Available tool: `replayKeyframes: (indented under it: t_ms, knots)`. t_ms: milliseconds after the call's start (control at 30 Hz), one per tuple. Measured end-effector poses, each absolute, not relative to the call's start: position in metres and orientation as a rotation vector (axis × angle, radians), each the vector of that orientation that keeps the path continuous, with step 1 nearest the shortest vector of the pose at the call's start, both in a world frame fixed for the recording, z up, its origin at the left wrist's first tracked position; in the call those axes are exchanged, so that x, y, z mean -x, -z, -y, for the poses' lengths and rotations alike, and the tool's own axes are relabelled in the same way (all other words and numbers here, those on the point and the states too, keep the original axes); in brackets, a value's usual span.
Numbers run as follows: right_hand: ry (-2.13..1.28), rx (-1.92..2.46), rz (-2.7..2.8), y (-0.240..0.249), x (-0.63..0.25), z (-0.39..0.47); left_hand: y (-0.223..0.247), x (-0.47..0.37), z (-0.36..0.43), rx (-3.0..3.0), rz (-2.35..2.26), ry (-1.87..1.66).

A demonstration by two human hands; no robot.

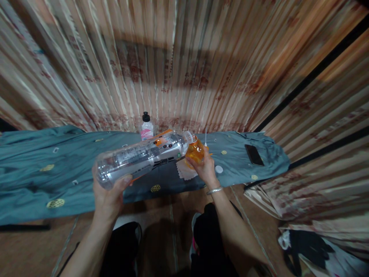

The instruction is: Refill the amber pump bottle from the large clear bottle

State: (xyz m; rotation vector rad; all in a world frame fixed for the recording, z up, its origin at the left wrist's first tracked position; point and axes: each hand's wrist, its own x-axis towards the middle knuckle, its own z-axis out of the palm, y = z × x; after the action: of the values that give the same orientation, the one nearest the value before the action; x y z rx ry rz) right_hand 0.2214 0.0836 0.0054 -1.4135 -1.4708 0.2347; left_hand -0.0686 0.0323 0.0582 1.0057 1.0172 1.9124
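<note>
The left hand [108,194] curls around the base of a large clear plastic bottle [138,159], slanted above the cloth. The right hand [205,167], wearing a metal bangle [215,191], wraps a smaller bottle [196,152] holding amber liquid, tipped so the two necks meet (whether they touch is hard to tell). Beyond stands a black-capped bottle [147,130]; rightward lie a white disc [218,169] and dark phone [254,154]. Wrinkled teal cloth [69,154] covers the surface before pleated, patterned curtains [173,57].
</note>
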Motion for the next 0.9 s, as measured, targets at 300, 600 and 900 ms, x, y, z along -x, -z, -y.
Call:
replayKeyframes:
  t_ms: [300, 600, 900]
  knots:
    - [-0.226, 1.405, 1.464, -0.0045, -0.2209, -0.0845, -0.0566, 0.0707, -0.0312, -1.008, -1.012, -1.908]
    - [-0.214, 1.373, 1.483, -0.0035, -0.2218, -0.0851, -0.0577, 0.0689, -0.0322, -1.013, -0.997, -1.935]
    - [-0.215, 1.393, 1.486, -0.0022, -0.2236, -0.0854, -0.062, 0.0677, -0.0303, -0.981, -0.996, -1.921]
